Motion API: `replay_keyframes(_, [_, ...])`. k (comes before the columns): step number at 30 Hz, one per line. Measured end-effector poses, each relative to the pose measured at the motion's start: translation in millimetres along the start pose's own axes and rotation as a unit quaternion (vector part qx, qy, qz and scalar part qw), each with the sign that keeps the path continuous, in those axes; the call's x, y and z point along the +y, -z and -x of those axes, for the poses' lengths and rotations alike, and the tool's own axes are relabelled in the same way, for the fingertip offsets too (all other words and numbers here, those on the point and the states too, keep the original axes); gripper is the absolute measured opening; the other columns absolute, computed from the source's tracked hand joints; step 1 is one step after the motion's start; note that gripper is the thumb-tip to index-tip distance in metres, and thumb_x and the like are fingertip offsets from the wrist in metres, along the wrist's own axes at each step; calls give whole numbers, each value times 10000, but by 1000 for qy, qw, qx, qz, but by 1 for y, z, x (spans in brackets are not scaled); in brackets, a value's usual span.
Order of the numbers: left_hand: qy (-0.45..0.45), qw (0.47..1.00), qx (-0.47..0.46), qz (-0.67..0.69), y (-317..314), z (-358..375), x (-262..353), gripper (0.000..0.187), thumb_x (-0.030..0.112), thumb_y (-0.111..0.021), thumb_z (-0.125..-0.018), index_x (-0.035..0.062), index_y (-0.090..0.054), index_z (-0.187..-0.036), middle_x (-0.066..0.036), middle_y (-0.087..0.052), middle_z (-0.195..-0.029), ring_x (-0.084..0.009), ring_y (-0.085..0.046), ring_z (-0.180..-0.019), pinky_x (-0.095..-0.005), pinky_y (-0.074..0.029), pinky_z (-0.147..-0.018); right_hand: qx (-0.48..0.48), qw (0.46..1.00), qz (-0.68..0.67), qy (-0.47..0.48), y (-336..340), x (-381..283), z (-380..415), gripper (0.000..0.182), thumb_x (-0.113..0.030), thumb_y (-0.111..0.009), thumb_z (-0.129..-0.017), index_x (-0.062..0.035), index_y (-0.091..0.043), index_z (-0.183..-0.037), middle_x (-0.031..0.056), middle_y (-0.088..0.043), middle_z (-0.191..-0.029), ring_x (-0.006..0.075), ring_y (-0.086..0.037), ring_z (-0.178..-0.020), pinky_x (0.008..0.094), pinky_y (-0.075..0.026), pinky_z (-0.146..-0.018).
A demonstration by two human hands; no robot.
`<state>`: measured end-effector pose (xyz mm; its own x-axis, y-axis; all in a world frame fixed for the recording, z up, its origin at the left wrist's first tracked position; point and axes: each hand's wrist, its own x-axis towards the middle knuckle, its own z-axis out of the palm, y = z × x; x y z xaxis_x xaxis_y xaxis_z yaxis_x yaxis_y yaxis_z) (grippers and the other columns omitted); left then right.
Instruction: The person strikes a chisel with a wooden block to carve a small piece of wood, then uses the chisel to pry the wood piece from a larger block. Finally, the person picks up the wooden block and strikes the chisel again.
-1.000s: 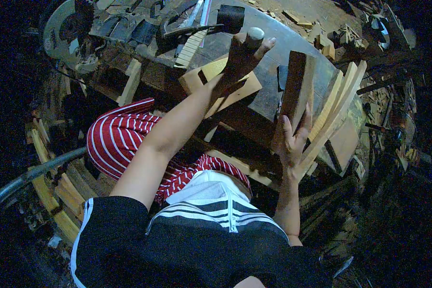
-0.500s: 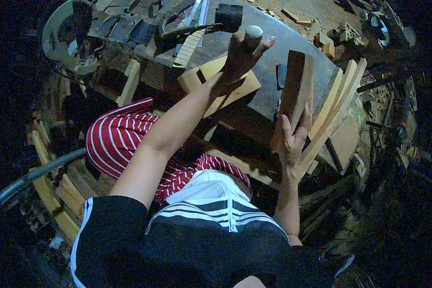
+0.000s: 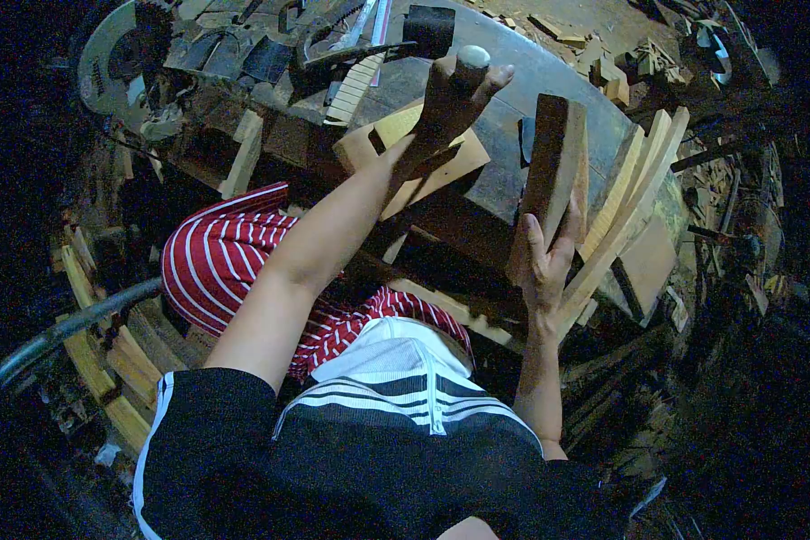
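Observation:
My left hand [image 3: 457, 103] reaches forward over the worktable [image 3: 499, 157], its fingers closed round something with a pale, rounded end [image 3: 473, 57]; the rest of that object is hidden by the hand. Under the left forearm lie pale wooden pieces [image 3: 450, 171]. My right hand [image 3: 549, 261] grips the near end of a thick wooden block [image 3: 549, 153], thumb on the left side and fingers on the right. The block tilts up and away, its dark face towards me. Just right of it, several curved pale wood strips [image 3: 634, 193] lean over the table edge.
A dark square-headed tool [image 3: 427, 31] lies at the back beside a ruler [image 3: 381, 40] and a pale slatted strip [image 3: 355, 87]. A toothed metal disc [image 3: 99, 67] stands far left. Wood scraps [image 3: 616, 85] litter the floor behind. A metal tube [image 3: 76, 328] juts in at left.
My left hand, with the pale-ended object, has shifted very slightly up and left. My right hand and the wooden block look nearly the same.

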<state>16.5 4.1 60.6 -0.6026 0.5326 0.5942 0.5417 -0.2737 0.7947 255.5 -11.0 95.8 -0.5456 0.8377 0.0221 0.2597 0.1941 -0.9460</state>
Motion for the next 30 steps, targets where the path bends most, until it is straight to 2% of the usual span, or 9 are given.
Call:
replay_keyframes(5, [2,998,17,53,-7,3,-9,251,187,-672,-829,99,-439,-800,-63,-411,-467,-225,-446,-392,-339,-339,-385,-10,1000,-20,10,-1,-3,-2,624,-173,-603,-869,-79,-294,-1403,152,-483,-1284,241,-537,-1067,341,-421,-933])
replay_keyframes(7, [-309,886,50,-342,-7,5,-15,255,226,-672,-830,96,-456,-789,-71,-431,-474,-255,-464,-399,-372,-349,-391,-5,999,-12,39,0,-2,-6,623,-164,-602,-869,-70,-292,-1401,148,-482,-1281,244,-529,-1079,340,-412,-946])
replay_keyframes(11, [-234,929,22,-287,-11,11,1,238,274,-670,-825,118,-491,-849,-86,-457,-500,-291,-504,-427,-408,-387,-406,69,989,-110,64,15,-29,-18,537,-114,-598,-862,-4,-377,-1339,167,-500,-1269,274,-517,-1110,359,-384,-985])
replay_keyframes(12, [-77,997,19,25,-24,13,-8,227,292,-654,-835,113,-515,-833,-98,-496,-524,-308,-533,-455,-412,-408,-426,-56,983,-164,62,58,13,-29,496,-189,-595,-872,1,-431,-1301,145,-538,-1223,234,-539,-1065,339,-421,-932])
replay_keyframes(15, [-276,909,39,-309,-20,20,9,258,315,-643,-830,85,-537,-781,-121,-527,-544,-332,-556,-497,-420,-435,-468,-113,989,-92,23,68,12,-33,467,-251,-603,-876,6,-495,-1250,128,-586,-1159,199,-565,-1005,315,-454,-876])
replay_keyframes(17, [-181,955,1,-236,-39,23,-15,268,321,-650,-804,73,-559,-760,-130,-555,-576,-327,-584,-539,-419,-446,-505,20,986,154,-52,31,-47,-30,446,-226,-628,-863,8,-512,-1225,137,-605,-1123,213,-574,-977,305,-446,-872])
replay_keyframes(19, [-46,991,-79,102,-73,37,-93,272,321,-661,-783,70,-561,-749,-134,-566,-588,-326,-598,-560,-420,-447,-512,-115,968,171,144,21,-51,-55,505,-152,-571,-889,31,-392,-1324,151,-574,-1187,231,-548,-1039,314,-411,-928])
replay_keyframes(23, [-149,956,-42,-251,-22,21,17,331,340,-701,-736,47,-552,-773,-146,-582,-649,-350,-596,-592,-432,-453,-518,21,996,-80,-39,35,-30,-35,441,-86,-518,-903,13,-405,-1317,113,-555,-1200,204,-551,-1008,290,-446,-859])
replay_keyframes(30, [-52,985,-149,-71,-21,18,11,335,337,-688,-750,37,-548,-808,-167,-594,-669,-380,-601,-595,-468,-471,-535,-139,971,181,70,22,-88,-57,603,-90,-547,-881,21,-269,-1405,169,-501,-1320,212,-487,-1197,304,-369,-986])
